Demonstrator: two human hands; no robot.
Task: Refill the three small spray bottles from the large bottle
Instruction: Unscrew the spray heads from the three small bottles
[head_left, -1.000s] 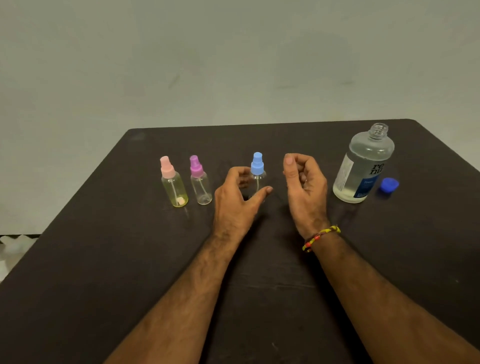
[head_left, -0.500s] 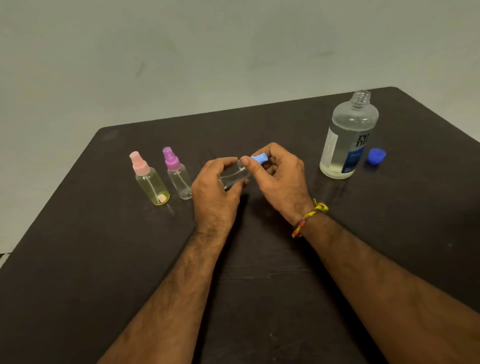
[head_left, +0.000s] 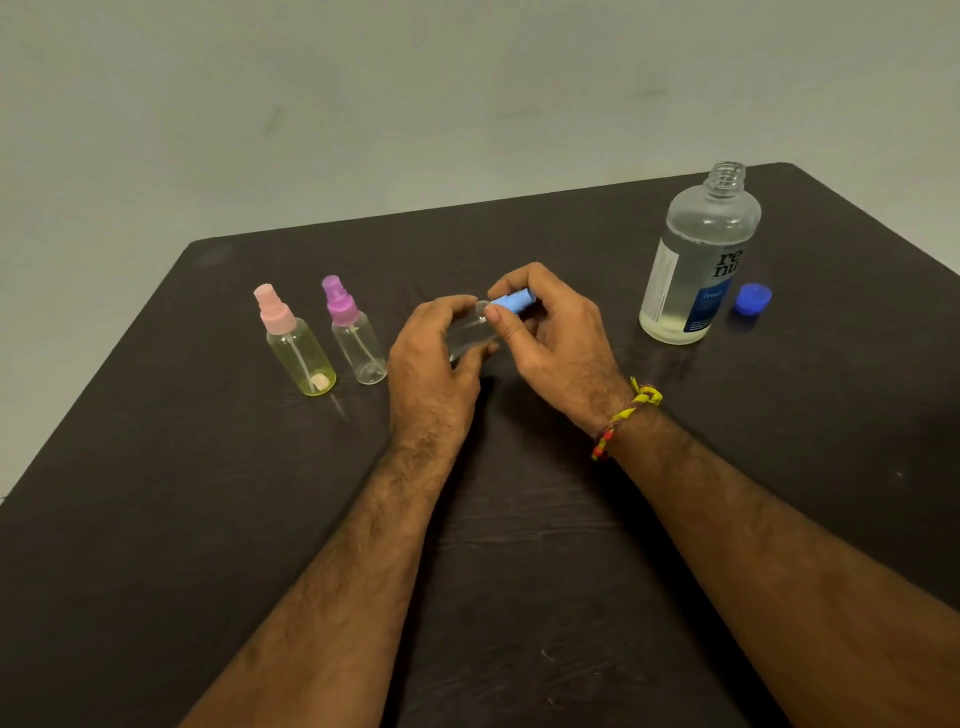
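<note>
While the dark table bears the uncapped large bottle at far right, its blue cap beside it, you keep the pink-topped bottle and purple-topped bottle standing at left. Your left hand wraps the clear small bottle, lifted and tilted. Your right hand pinches its blue spray top: twist it off steadily, body clamped firm, mouth kept upward.
</note>
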